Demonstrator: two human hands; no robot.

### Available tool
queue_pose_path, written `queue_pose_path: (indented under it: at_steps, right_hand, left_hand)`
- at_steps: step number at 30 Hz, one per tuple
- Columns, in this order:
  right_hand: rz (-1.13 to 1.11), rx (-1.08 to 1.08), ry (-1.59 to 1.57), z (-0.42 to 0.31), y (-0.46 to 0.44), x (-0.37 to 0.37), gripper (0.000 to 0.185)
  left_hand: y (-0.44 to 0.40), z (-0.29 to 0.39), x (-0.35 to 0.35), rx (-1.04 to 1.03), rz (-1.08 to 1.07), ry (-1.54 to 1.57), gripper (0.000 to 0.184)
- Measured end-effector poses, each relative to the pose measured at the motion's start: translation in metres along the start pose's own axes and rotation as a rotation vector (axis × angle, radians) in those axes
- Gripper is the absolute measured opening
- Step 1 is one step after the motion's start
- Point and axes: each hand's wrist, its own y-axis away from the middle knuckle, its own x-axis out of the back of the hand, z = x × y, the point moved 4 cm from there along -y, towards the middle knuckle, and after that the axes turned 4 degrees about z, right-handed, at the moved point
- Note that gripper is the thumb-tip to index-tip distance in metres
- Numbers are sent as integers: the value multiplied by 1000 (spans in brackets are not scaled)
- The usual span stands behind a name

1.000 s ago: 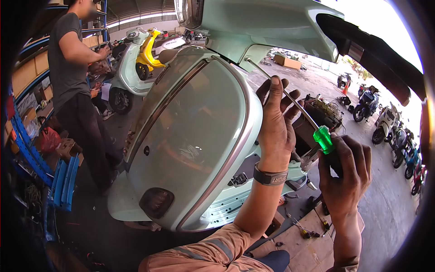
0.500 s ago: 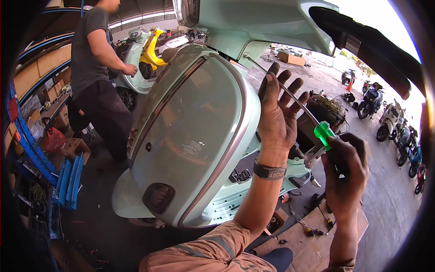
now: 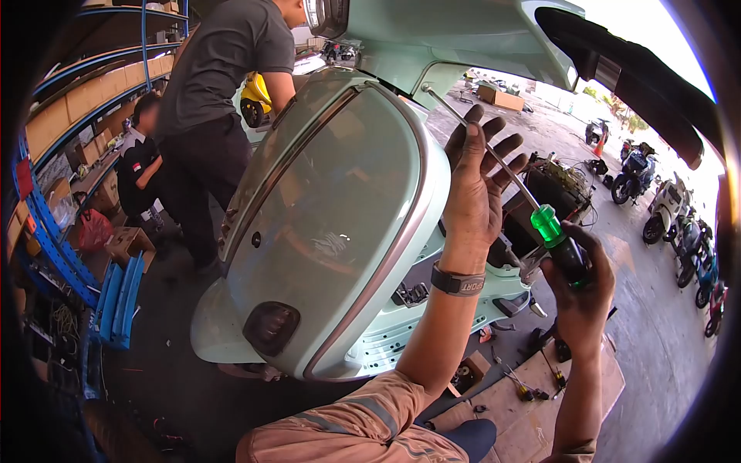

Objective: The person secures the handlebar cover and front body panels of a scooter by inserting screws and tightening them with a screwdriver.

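Note:
A long screwdriver with a green and black handle (image 3: 559,245) slants across the view. Its tip meets the pale green front panel (image 3: 441,77) of a scooter, beneath the handlebar section. My left hand (image 3: 472,197) is raised around the metal shaft, thumb over it and the other fingers spread behind. My right hand (image 3: 584,297) holds the handle from below, thumb and fingers around its sides. Left of my hands is the scooter's large glossy front shield (image 3: 340,224) with metallic trim. Where exactly the tip seats is too small to make out.
Cardboard (image 3: 532,420) with several tools lies on the floor below. Blue shelving (image 3: 58,255) lines the left. A person in a dark shirt (image 3: 224,69) stands behind the scooter; another person (image 3: 140,166) is low by the shelves. Parked motorbikes (image 3: 679,216) stand right.
My right hand has shifted its grip, showing more of the handle. My left hand stays at the shaft. The standing person has come closer to the scooter; another person now shows behind.

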Motion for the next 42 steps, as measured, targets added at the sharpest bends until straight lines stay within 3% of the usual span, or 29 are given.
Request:
queue_pose_path:
  at_steps: [1,3,4,6,8,11,15,17,19,21,23,24,27,29,31,35,37,39,41,42]
  right_hand:
    - [14,64,209,3,6,1,46]
    - [155,408,448,2,9,1,53]
    - [156,411,447,-1,9,3,53]
    - [96,163,154,-4,10,7,57]
    - [-143,-505,-683,12,14,1,58]
    - [-310,-993,-1015,-4,21,-6,53]
    - [136,297,334,-22,16,-8,41]
    - [188,398,481,-38,21,-6,42]
    - [204,369,397,-45,21,-1,42]
    - [215,335,325,-50,25,5,43]
    - [117,-626,-763,-20,29,-1,50]
    - [113,-624,-759,-23,27,1,50]
    - [-194,-722,-754,-32,22,0,52]
    - [-39,-435,-288,-15,27,-7,55]
    - [37,194,354,-22,22,-7,51]
    - [22,86,271,-37,8,-6,43]
    - [87,282,240,-52,-21,-5,36]
    - [35,90,75,-67,-62,-26,32]
    - [-102,-33,149,-66,-108,-63,35]
    - [-171,-12,174,-62,-125,-81,36]
  left_hand:
    - [2,0,4,-5,102,-119,47]
    - [-5,-2,11,-29,91,-153,46]
    - [-9,-1,11,-30,53,-124,45]
    - [-11,1,12,-35,-28,-91,43]
    - [-12,3,14,-45,-68,-71,43]
    - [-7,6,10,-21,-105,-10,44]
    - [-2,6,11,-5,-31,-78,42]
    - [-11,1,19,15,-89,-37,39]
    - [-16,-2,19,53,-249,186,37]
    - [-12,1,12,69,-238,209,39]
    - [-11,4,5,96,-267,284,43]
    - [-11,5,3,92,-266,288,43]
    - [-8,2,4,93,-239,354,49]
    - [-6,-1,12,35,-256,196,53]
    - [-8,-4,20,29,-228,130,53]
    - [-8,1,18,33,-172,96,50]
    - [-7,3,14,25,-228,156,49]
    - [-5,3,13,31,-278,179,47]
    - [-4,3,6,45,-310,281,44]
    - [-11,-4,19,65,-470,393,41]
